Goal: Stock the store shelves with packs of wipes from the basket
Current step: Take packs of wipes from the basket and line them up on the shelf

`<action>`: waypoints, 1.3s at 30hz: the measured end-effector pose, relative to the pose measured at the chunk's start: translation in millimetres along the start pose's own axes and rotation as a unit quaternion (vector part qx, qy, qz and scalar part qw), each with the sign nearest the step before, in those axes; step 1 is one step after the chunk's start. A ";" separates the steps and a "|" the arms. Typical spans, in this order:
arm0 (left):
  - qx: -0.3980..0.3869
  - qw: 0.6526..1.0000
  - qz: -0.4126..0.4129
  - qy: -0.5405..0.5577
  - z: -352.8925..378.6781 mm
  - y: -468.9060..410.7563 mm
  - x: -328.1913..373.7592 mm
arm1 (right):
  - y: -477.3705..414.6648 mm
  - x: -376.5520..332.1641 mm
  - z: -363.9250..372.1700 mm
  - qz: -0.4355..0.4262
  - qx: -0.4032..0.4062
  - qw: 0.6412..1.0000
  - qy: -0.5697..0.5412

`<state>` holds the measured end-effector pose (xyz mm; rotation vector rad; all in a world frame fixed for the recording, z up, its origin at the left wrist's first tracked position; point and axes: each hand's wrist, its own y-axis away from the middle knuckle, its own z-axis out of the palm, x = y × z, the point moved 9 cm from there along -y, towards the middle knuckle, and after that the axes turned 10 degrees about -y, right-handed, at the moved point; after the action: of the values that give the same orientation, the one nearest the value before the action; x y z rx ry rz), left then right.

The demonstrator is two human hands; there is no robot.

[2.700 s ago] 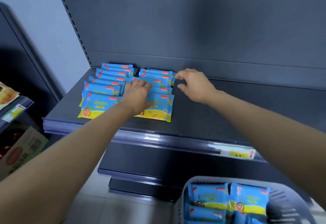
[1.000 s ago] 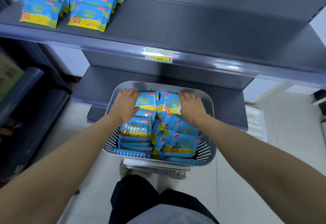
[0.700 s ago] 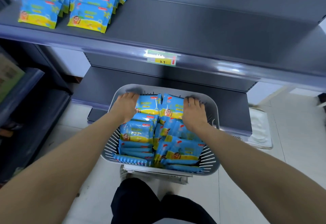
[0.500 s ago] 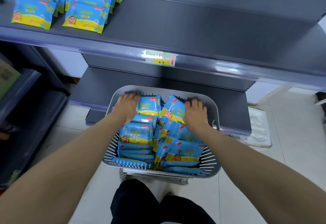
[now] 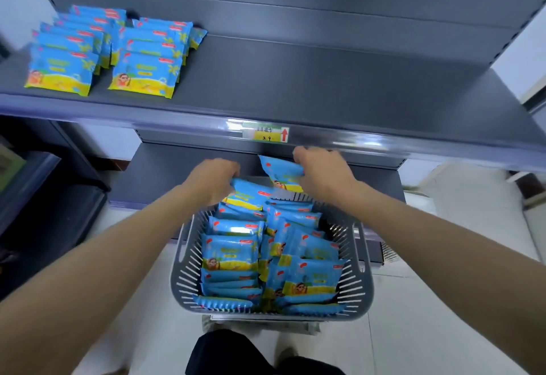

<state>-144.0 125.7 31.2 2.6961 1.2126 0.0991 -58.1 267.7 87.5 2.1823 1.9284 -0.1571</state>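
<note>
A grey slatted basket (image 5: pixel 359 259) in front of me holds several blue and yellow packs of wipes (image 5: pixel 233 249). My left hand (image 5: pixel 214 178) grips one pack of wipes (image 5: pixel 249 196) just above the basket's far end. My right hand (image 5: pixel 323 169) holds another pack of wipes (image 5: pixel 280 172), tilted, a little higher, just under the shelf edge. On the dark grey shelf (image 5: pixel 310 79) above, two rows of the same packs (image 5: pixel 102 49) lie overlapped at the far left.
A price label (image 5: pixel 266 134) sits on the shelf's front rail above my hands. A lower shelf (image 5: pixel 165 173) lies behind the basket. Another dark shelving unit (image 5: pixel 44 191) stands at the left. White floor tiles and my dark-trousered legs (image 5: pixel 236 354) are below the basket.
Both hands have closed on a pack each and lifted them out of the basket's far end towards the shelf. The view has tilted up a little.
</note>
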 end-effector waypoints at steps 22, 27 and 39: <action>0.109 0.980 0.021 0.164 -194.1 -128.3 -156.4 | -316.2 -38.7 -135.6 0.106 0.077 0.983 -0.128; 0.092 0.979 0.039 0.179 -186.7 -178.0 -163.1 | -353.7 -28.0 -121.7 0.121 0.072 0.984 -0.110; 0.102 0.993 0.023 0.046 -180.4 -256.5 -175.7 | -361.7 -8.6 -139.3 0.109 0.187 0.963 -0.158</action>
<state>-473.7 186.2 161.0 2.9268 1.2482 0.1120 -426.4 332.7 189.4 2.3961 1.5676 -0.8360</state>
